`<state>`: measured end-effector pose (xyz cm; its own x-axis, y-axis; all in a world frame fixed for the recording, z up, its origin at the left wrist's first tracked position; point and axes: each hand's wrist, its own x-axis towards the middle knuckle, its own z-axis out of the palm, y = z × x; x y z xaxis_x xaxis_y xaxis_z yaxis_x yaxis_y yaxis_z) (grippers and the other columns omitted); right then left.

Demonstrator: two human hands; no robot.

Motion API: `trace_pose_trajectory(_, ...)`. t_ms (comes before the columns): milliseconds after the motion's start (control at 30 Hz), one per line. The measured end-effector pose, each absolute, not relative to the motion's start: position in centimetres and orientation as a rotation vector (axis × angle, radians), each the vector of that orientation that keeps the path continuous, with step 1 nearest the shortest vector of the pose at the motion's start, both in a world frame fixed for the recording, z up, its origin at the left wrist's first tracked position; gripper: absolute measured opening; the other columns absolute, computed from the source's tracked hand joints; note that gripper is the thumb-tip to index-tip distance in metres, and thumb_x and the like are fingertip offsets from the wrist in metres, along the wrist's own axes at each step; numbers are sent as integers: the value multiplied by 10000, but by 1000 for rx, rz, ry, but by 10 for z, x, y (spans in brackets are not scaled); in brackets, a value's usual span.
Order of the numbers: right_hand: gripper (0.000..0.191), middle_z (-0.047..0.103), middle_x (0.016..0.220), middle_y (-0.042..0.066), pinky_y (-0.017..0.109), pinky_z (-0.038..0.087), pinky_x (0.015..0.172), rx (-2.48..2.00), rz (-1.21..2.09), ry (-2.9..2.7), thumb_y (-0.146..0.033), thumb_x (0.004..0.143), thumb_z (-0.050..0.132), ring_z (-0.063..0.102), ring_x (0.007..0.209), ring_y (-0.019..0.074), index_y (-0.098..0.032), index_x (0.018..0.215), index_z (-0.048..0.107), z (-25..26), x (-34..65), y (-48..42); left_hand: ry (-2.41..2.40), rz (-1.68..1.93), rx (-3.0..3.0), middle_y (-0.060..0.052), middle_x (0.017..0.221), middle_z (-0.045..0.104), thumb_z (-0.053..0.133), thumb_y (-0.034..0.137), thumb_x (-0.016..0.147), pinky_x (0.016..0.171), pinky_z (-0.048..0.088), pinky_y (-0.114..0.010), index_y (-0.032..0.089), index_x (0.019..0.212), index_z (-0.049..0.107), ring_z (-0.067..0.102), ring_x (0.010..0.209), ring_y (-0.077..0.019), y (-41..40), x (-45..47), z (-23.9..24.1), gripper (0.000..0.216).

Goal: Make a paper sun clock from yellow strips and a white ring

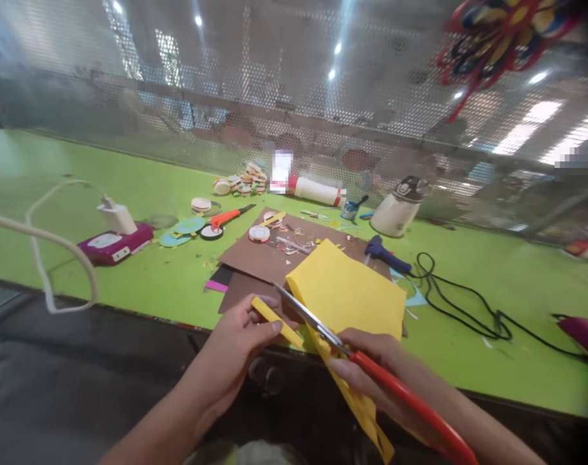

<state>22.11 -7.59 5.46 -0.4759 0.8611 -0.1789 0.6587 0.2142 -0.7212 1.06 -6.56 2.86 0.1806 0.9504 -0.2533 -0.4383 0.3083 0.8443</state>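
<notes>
My left hand (230, 355) pinches a narrow yellow strip (277, 321) between thumb and fingers, near the table's front edge. My right hand (385, 361) is wrapped round a pair of red-handled scissors (317, 321), whose blades point up and left, just right of the strip. A long yellow scrap (359, 407) hangs down beside the right hand; whether the fingers also hold it I cannot tell. Beyond the blades lies a large yellow sheet (349, 290), on top of brown sheets (245, 258) strewn with small cuttings.
A blue glue gun (388, 254) with a black cord lies at right, near a white container (400, 206). An orange utility knife (226, 218) and round pieces (190, 225) lie left. Further left is a purple power socket (114, 245) with a white cable. A mesh screen (274, 84) stands behind.
</notes>
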Motion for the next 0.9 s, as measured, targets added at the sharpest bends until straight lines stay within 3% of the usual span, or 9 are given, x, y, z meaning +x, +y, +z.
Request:
trace_pose_trajectory(133,135,533,659,-17,187,390,522,-1390,1150,-2270,-292,812,533,501,584,110,-169,855,569,71,219,-71,916,1181,661,-36,776,685,699,219,699,783,491,-304,163,806,592,666,809,-202,-70,1,28,161)
trace_pose_trajectory(267,159,558,711,-13,193,405,538,-1353,1109,-2244,-239,795,529,531,586,110,-172,929,579,87,222,-75,963,1202,647,-18,775,678,696,259,724,757,515,-270,168,825,617,670,797,-183,-72,-12,24,157)
trace_pose_trajectory(433,211,515,618,-22,209,358,501,-1512,620,-2218,-270,795,525,461,540,113,-158,957,604,90,237,-75,993,1101,802,-40,736,699,690,277,739,609,521,-218,149,931,600,647,615,-131,-72,-21,27,247)
trace_pose_trajectory(533,273,606,782,49,273,422,651,-1655,261,-2171,-221,789,507,557,715,179,-144,1033,604,74,255,-72,1022,1087,851,-41,741,709,710,284,716,600,526,-212,151,924,583,633,575,-114,-75,-20,33,277)
trace_pose_trajectory(633,316,587,966,103,320,414,787,-1812,123,-2131,-161,807,466,560,895,217,-159,1105,570,54,274,-75,1027,1078,923,-53,776,721,707,291,716,634,532,-229,154,887,570,661,660,-142,-77,-18,37,258)
trace_pose_trajectory(800,274,545,922,101,338,400,776,-1987,90,-1995,-227,823,490,548,852,227,-164,1080,561,34,284,-88,1009,1066,1188,-72,777,731,733,346,662,810,511,-310,155,820,588,680,839,-221,-58,-16,43,288)
trace_pose_trajectory(900,306,559,910,89,322,404,733,-1999,98,-1894,-316,814,535,561,811,222,-177,1086,556,31,279,-87,1042,1041,1255,-64,759,732,762,398,580,740,535,-345,167,792,579,689,753,-241,-35,-15,43,363)
